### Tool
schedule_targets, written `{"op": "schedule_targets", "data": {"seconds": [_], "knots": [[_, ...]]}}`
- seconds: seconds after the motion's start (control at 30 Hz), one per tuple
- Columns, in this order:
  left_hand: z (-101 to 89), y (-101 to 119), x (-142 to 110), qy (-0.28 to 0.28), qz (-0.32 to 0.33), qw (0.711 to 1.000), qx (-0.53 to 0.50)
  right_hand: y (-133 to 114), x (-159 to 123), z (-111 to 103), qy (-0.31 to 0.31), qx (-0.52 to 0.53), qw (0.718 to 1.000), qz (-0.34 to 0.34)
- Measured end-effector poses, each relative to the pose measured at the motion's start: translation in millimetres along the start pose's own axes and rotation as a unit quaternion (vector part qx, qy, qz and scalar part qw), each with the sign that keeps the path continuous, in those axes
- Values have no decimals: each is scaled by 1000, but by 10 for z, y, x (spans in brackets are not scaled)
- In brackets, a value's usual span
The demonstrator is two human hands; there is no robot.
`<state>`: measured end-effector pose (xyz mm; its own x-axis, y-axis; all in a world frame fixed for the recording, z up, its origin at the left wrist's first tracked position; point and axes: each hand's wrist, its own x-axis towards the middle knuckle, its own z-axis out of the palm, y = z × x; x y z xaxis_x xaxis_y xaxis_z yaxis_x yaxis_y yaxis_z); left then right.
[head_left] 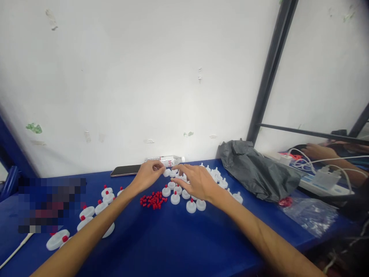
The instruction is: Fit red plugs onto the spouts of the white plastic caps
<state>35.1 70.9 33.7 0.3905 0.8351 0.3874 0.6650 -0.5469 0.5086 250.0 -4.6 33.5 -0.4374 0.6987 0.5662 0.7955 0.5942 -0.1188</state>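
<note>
My left hand (148, 175) is closed in a pinch near a white cap at the far side of the blue table (178, 242); what sits between the fingertips is too small to name. My right hand (197, 181) hovers with fingers stretched over a cluster of white plastic caps (184, 194), some with red tips. A small pile of red plugs (152, 200) lies just below my left hand. More white caps with red plugs fitted (92, 211) are spread at the left beside my left forearm.
A phone (125, 170) and a lying water bottle (167, 160) rest against the white wall. A grey plastic bag (256, 169) and a clear bag (311, 215) lie at the right. Another person's hand (318, 151) rests beyond a power strip with cables (323, 179).
</note>
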Motion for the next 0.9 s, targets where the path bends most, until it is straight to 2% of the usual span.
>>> {"op": "schedule_targets", "data": {"seconds": [0.1,0.2,0.27,0.33,0.4,0.5,0.63,0.9], "knots": [[-61,112,-208,-11,14,998,-66,-73,-15,79,26,26,999,41],[-67,172,-363,-20,7,985,-173,-137,-28,174,24,58,997,32],[-73,166,-409,-33,5,981,-191,-156,-35,222,21,69,997,20],[-96,107,-419,-46,12,990,-130,-152,-37,244,20,67,997,18],[-129,-6,-419,-51,11,998,-27,-130,-36,241,25,61,997,28],[-173,-222,-427,-62,-5,995,74,-91,-34,218,33,56,997,38],[-191,-404,-438,-105,-15,991,82,-76,-43,207,29,55,997,35],[-75,-408,-424,-133,-3,987,91,-83,-52,222,10,44,999,21]]}}
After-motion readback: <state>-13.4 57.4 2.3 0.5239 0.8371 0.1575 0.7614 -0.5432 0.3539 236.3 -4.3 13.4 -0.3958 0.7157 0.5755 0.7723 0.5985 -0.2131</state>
